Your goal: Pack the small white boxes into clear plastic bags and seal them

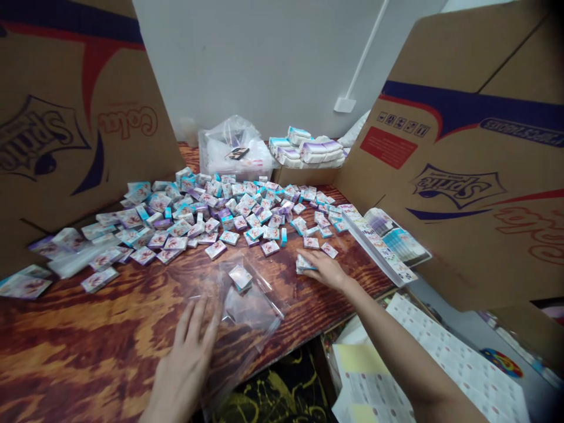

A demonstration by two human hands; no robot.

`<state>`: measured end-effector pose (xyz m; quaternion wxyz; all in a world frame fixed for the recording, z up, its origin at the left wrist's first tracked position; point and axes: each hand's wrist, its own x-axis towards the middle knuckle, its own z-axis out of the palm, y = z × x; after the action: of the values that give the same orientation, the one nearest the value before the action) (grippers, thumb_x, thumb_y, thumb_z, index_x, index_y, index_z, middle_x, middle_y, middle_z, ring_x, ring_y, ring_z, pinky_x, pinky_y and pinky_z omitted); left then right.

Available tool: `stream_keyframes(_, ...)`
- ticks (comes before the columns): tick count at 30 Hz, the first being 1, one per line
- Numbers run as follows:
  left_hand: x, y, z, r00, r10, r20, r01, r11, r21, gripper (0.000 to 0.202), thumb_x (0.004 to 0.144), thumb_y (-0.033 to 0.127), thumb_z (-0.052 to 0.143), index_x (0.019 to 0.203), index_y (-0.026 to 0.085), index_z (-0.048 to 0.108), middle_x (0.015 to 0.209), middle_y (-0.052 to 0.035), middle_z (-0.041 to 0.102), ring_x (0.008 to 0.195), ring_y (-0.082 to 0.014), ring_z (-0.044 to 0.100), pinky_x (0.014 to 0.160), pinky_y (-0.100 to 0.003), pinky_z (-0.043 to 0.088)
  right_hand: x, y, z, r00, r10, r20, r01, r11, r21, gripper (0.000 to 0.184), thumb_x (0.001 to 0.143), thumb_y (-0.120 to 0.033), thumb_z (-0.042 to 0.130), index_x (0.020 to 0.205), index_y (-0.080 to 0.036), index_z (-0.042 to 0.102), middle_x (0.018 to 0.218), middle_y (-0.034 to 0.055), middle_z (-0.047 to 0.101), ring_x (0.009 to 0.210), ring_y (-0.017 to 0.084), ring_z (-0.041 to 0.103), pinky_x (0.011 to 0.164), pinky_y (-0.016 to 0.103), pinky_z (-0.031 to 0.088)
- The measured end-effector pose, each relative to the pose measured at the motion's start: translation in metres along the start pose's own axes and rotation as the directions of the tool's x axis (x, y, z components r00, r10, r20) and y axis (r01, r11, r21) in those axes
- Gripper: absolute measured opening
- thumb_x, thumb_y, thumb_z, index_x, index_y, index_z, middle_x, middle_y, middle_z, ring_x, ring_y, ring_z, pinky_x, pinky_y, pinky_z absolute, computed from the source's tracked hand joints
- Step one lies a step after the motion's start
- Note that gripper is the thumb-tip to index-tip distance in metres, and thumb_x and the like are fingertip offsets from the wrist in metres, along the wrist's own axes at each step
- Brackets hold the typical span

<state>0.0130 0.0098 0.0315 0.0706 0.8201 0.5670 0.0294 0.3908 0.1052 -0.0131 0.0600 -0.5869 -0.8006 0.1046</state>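
Note:
My left hand (pixel 196 335) lies palm down on a clear plastic bag (pixel 259 320), its fingers stretched out. A small printed box (pixel 240 278) rests on or in the bag; I cannot tell which. Over to the right, my right hand (pixel 326 269) is closed around a small white box (pixel 305 264), mostly covered by the fingers, and it may be more than one. Just behind that hand are two loose small boxes, one of them purple-edged (pixel 329 249). A wide pile of small boxes (pixel 238 205), white with blue or purple sides, spreads across the wood-patterned table (pixel 110 346).
Large cardboard flaps stand at the left (pixel 118 76) and right (pixel 476 135). At the back are a bin lined with clear plastic (pixel 235 153) and bundled packs (pixel 321 151). A tray of stickers and boxes (pixel 396 238) sits at right, with printed sheets (pixel 440 346) below the table edge.

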Motion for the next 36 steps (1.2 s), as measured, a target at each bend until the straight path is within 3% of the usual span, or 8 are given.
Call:
stream_keyframes(6,0.001,0.001,-0.001,1.0,0.001,-0.019,-0.001,1.0,0.007,0.076,0.078,-0.008,0.026,0.143,0.031,0.021,0.153,-0.0082,0.016,0.14,-0.0224,0.011,0.091,-0.031,0.046,-0.007,0.017,-0.015,0.995,0.031,-0.091,-0.023,0.996,0.088,0.065,0.089,-0.044,0.05,0.145,-0.026,0.021,0.131,0.0111,0.05,0.113,0.025,0.053,0.09,0.038,0.044)
stream_keyframes(12,0.002,-0.005,0.013,0.998,0.006,-0.064,-0.009,0.999,-0.047,0.062,0.082,-0.005,0.023,0.132,0.024,0.045,0.15,-0.0088,0.025,0.14,-0.0183,0.011,0.1,-0.035,0.041,-0.006,0.013,0.0,0.991,-0.123,-0.054,0.128,0.986,0.104,0.056,0.088,-0.036,0.053,0.139,-0.021,0.035,0.128,0.014,0.051,0.117,0.024,0.049,0.096,0.038,0.041)
stream_keyframes(17,0.001,-0.011,0.017,0.999,-0.011,-0.053,0.008,0.998,-0.061,0.057,0.084,0.0,0.025,0.132,0.023,0.045,0.151,-0.0089,0.024,0.14,-0.0179,0.011,0.099,-0.04,0.042,-0.011,0.01,0.006,0.988,-0.127,-0.086,0.139,0.978,0.153,0.054,0.089,-0.033,0.051,0.139,-0.025,0.035,0.123,0.0111,0.053,0.111,0.022,0.052,0.094,0.037,0.043)
stream_keyframes(22,0.003,-0.012,0.013,0.999,0.009,-0.037,-0.01,1.0,-0.019,0.056,0.08,-0.001,0.028,0.128,0.018,0.05,0.151,-0.0108,0.023,0.141,-0.018,0.006,0.104,-0.042,0.036,-0.008,0.059,-0.019,0.933,0.145,-0.329,-0.066,0.968,0.24,0.059,0.089,-0.038,0.049,0.142,-0.023,0.027,0.134,0.0108,0.047,0.12,0.024,0.046,0.099,0.039,0.039)
stream_keyframes(26,0.004,-0.008,0.014,1.0,0.007,-0.011,-0.007,1.0,0.019,0.063,0.074,-0.006,0.029,0.13,0.017,0.048,0.151,-0.0106,0.023,0.141,-0.0181,0.005,0.103,-0.04,0.037,-0.001,0.091,-0.027,0.936,0.227,-0.268,-0.19,0.969,0.155,0.063,0.086,-0.041,0.053,0.141,-0.024,0.03,0.135,0.0098,0.047,0.12,0.027,0.047,0.096,0.039,0.04)
stream_keyframes(31,0.004,-0.006,0.015,0.999,-0.032,0.013,0.031,0.999,0.04,0.067,0.072,-0.009,0.026,0.128,0.019,0.05,0.151,-0.0101,0.021,0.14,-0.0204,0.008,0.1,-0.038,0.04,-0.006,0.088,-0.008,0.897,0.416,-0.145,-0.425,0.905,-0.032,0.059,0.087,-0.043,0.05,0.141,-0.031,0.03,0.13,0.0103,0.05,0.106,0.027,0.057,0.082,0.037,0.047)
stream_keyframes(33,0.004,-0.008,0.016,1.0,-0.018,0.004,0.018,0.999,0.028,0.064,0.074,-0.008,0.026,0.127,0.017,0.051,0.151,-0.0111,0.021,0.14,-0.0206,0.01,0.101,-0.039,0.039,-0.011,0.084,-0.001,0.888,0.445,-0.115,-0.454,0.888,-0.068,0.059,0.088,-0.045,0.048,0.142,-0.033,0.028,0.131,0.0109,0.048,0.104,0.027,0.058,0.079,0.037,0.048)
stream_keyframes(36,0.002,-0.014,0.019,0.998,0.02,-0.06,-0.019,1.0,0.011,0.058,0.078,-0.003,0.027,0.127,0.015,0.051,0.151,-0.0121,0.02,0.14,-0.0199,0.011,0.104,-0.039,0.036,-0.019,0.085,0.002,0.915,0.376,-0.145,-0.383,0.924,-0.023,0.067,0.087,-0.048,0.048,0.145,-0.03,0.019,0.133,0.0122,0.045,0.111,0.028,0.054,0.083,0.038,0.048)
